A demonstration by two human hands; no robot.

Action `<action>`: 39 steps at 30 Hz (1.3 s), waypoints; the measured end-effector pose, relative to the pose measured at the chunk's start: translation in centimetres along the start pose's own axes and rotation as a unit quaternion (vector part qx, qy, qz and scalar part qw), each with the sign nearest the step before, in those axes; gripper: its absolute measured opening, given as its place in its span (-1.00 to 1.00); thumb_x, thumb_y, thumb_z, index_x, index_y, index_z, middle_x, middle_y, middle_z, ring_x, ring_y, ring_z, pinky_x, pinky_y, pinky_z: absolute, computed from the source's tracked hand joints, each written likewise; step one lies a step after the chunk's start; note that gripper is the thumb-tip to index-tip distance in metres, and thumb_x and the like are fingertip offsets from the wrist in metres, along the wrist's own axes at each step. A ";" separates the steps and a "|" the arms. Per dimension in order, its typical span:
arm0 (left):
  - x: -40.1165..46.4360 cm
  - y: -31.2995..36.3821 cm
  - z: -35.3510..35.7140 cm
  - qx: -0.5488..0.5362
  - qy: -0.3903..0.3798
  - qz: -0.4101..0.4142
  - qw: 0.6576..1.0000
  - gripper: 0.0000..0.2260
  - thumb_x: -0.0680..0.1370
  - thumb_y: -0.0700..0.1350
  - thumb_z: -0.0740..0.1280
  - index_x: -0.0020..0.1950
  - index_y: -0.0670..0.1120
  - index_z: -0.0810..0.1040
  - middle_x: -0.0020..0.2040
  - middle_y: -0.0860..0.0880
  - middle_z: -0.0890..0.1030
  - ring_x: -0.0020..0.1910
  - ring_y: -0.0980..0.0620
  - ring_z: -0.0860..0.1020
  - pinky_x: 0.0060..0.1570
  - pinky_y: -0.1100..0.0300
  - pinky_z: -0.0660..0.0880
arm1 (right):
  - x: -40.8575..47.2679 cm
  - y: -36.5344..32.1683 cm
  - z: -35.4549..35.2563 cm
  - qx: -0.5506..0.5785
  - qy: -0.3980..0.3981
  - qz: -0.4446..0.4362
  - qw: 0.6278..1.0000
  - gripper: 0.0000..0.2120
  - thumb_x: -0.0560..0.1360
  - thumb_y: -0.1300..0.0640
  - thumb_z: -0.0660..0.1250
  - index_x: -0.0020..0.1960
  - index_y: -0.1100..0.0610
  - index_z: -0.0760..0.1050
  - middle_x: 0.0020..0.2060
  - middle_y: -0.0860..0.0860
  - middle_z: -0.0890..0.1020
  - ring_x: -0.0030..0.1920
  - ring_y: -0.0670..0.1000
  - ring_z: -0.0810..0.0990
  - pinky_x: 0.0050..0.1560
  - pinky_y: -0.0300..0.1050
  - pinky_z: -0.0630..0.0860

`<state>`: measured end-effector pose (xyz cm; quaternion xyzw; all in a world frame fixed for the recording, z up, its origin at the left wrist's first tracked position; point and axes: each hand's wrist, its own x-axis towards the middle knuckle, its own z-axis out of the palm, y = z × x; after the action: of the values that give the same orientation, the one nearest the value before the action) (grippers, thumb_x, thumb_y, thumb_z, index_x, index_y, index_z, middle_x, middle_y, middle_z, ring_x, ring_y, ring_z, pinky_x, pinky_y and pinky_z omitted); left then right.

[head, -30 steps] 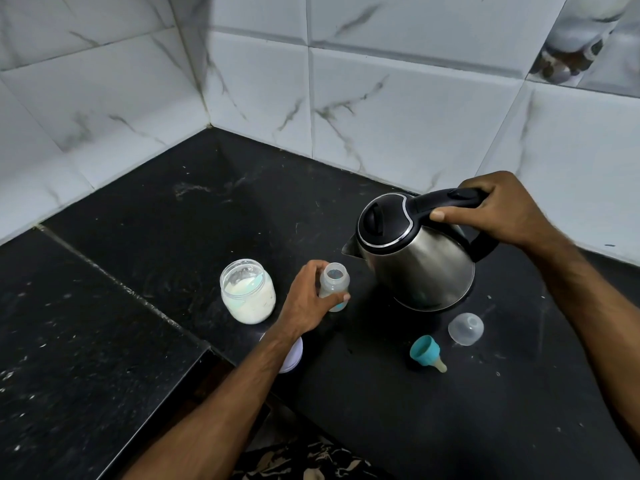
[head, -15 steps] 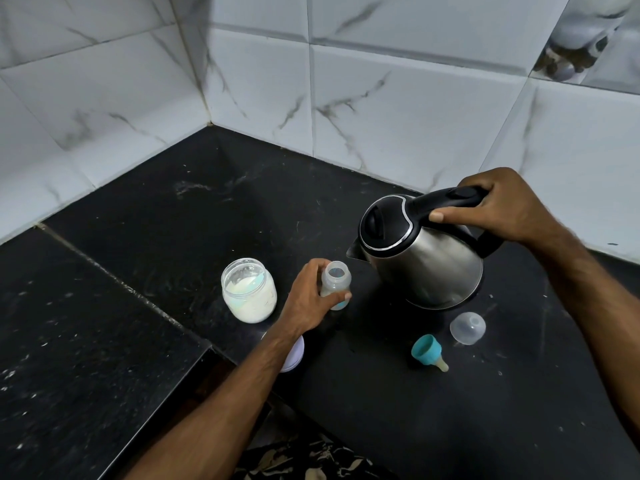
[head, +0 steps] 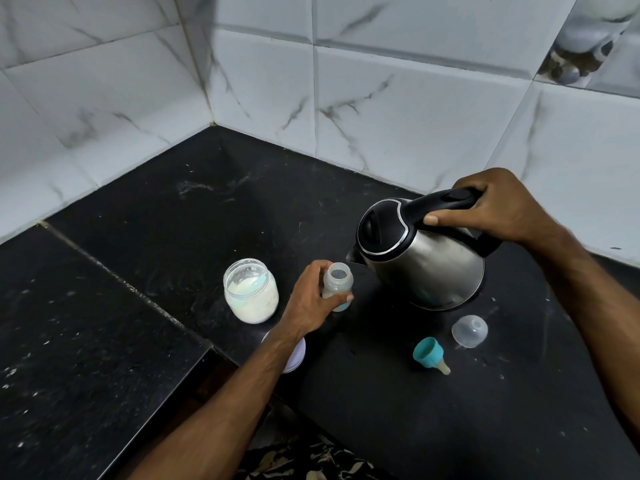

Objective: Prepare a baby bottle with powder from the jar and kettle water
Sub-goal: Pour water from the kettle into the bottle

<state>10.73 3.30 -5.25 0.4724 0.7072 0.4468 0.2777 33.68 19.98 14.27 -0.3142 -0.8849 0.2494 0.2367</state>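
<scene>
Right hand (head: pixel 502 206) wrapped round kettle (head: pixel 422 258) handle, spout at 2 o'clock of bottle (head: pixel 338 285); left hand (head: pixel 311 303) grips bottle. Water flow unclear.

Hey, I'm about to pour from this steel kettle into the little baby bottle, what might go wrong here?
1. The small clear baby bottle has a narrow mouth, and the steel kettle with black lid is tilted with its spout beside it; water may miss and spill on the black counter.
2. Your left hand grips the bottle just below the spout, so hot splashes could hit the fingers.
3. The open glass powder jar stands close; splashes might wet it.
</scene>
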 end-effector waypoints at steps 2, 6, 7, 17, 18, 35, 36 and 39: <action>0.0 -0.1 0.0 0.000 0.002 0.003 1.000 -0.49 0.37 0.00 0.58 0.22 0.04 0.42 0.17 0.05 0.55 0.15 0.09 0.54 0.19 0.03 0.53 | 0.1 0.0 0.1 -0.009 -0.001 -0.004 1.000 -0.31 0.12 -0.41 0.46 -0.41 0.26 0.46 -0.49 0.22 0.43 -0.44 -0.01 0.33 -0.35 -0.07 0.25; -0.1 -0.2 0.1 -0.010 0.008 0.008 1.000 -0.49 0.35 0.00 0.59 0.20 0.04 0.44 0.14 0.05 0.57 0.12 0.10 0.56 0.17 0.02 0.54 | 0.2 -0.2 0.1 -0.016 -0.002 -0.003 1.000 -0.31 0.11 -0.42 0.44 -0.41 0.26 0.46 -0.49 0.22 0.44 -0.44 0.00 0.33 -0.35 -0.08 0.25; 0.0 -0.2 0.1 -0.011 0.008 0.006 1.000 -0.49 0.35 0.00 0.59 0.20 0.04 0.44 0.14 0.05 0.57 0.12 0.10 0.56 0.17 0.01 0.54 | 0.2 -0.2 0.0 -0.018 -0.003 -0.004 1.000 -0.31 0.11 -0.42 0.44 -0.41 0.26 0.46 -0.50 0.22 0.44 -0.45 0.00 0.33 -0.35 -0.09 0.24; 0.0 -0.4 0.2 -0.017 0.010 0.005 1.000 -0.48 0.34 0.01 0.59 0.21 0.04 0.44 0.14 0.06 0.57 0.11 0.11 0.56 0.16 0.02 0.55 | 0.4 -0.4 0.1 -0.037 -0.014 -0.004 0.999 -0.28 0.10 -0.45 0.42 -0.39 0.27 0.49 -0.48 0.23 0.47 -0.44 0.03 0.36 -0.35 -0.06 0.28; 0.0 -0.4 0.2 -0.018 0.010 0.005 1.000 -0.48 0.34 0.02 0.59 0.21 0.04 0.44 0.14 0.06 0.57 0.12 0.11 0.57 0.16 0.01 0.55 | 0.4 -0.5 0.1 -0.038 -0.015 -0.004 0.999 -0.29 0.10 -0.45 0.42 -0.40 0.25 0.49 -0.49 0.21 0.47 -0.45 0.01 0.35 -0.35 -0.07 0.27; 0.1 -0.8 0.2 -0.013 0.004 0.007 1.000 -0.46 0.33 0.05 0.58 0.21 0.05 0.43 0.15 0.07 0.56 0.14 0.11 0.55 0.17 -0.02 0.54 | 0.7 -1.2 0.2 -0.044 -0.022 -0.015 0.999 -0.33 0.10 -0.44 0.43 -0.43 0.21 0.46 -0.52 0.15 0.45 -0.46 -0.01 0.34 -0.36 -0.10 0.27; 0.1 -0.8 0.2 -0.012 0.005 0.007 1.000 -0.47 0.33 0.06 0.58 0.21 0.06 0.43 0.15 0.07 0.56 0.13 0.11 0.55 0.17 -0.02 0.54 | 0.7 -1.2 0.2 -0.044 -0.022 -0.014 0.999 -0.34 0.10 -0.44 0.44 -0.43 0.21 0.46 -0.52 0.15 0.45 -0.46 -0.01 0.34 -0.36 -0.10 0.27; 0.1 -0.7 0.2 -0.015 0.006 0.008 1.000 -0.47 0.32 0.09 0.57 0.19 0.07 0.43 0.13 0.07 0.56 0.12 0.11 0.55 0.16 -0.02 0.54 | 0.7 -1.5 0.1 -0.044 -0.023 -0.013 0.999 -0.35 0.13 -0.41 0.51 -0.42 0.20 0.47 -0.51 0.16 0.46 -0.46 -0.01 0.34 -0.35 -0.10 0.26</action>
<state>10.55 3.39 -5.94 0.4710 0.6985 0.4625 0.2765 32.53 19.43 15.27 -0.3065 -0.9043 0.2148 0.2053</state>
